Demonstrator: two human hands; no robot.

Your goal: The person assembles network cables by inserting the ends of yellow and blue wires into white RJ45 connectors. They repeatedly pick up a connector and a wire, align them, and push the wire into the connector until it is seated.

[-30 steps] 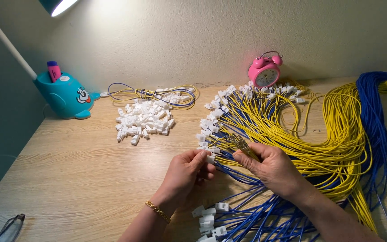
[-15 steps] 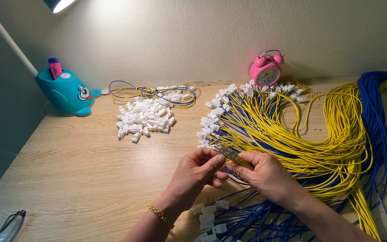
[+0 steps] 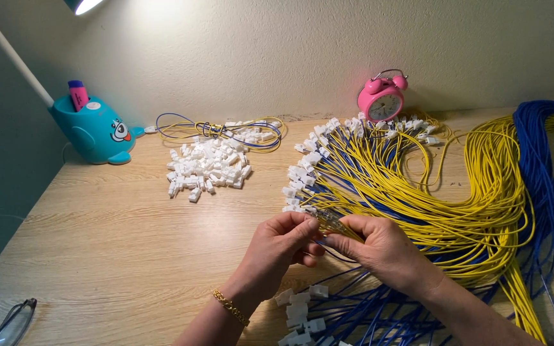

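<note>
On the tabletop (image 3: 97, 243) sits a huge fan of yellow wires (image 3: 431, 192), blue wires (image 3: 537, 160) alongside. Left hand (image 3: 280, 247) and right hand (image 3: 379, 247) meet mid-table, fingers of both pinched on one yellow wire end (image 3: 329, 223). Further back: pile of white connectors (image 3: 206, 168), pink clock (image 3: 381, 99).

Yellow wires (image 3: 456, 192) fan over the pale wood-grain surface (image 3: 110, 256), with blue wires (image 3: 537, 160) along its right edge. White connectors (image 3: 206, 168) sit near the back edge beside a pink alarm clock (image 3: 381, 101) and a teal whale-shaped holder (image 3: 97, 131).
</note>
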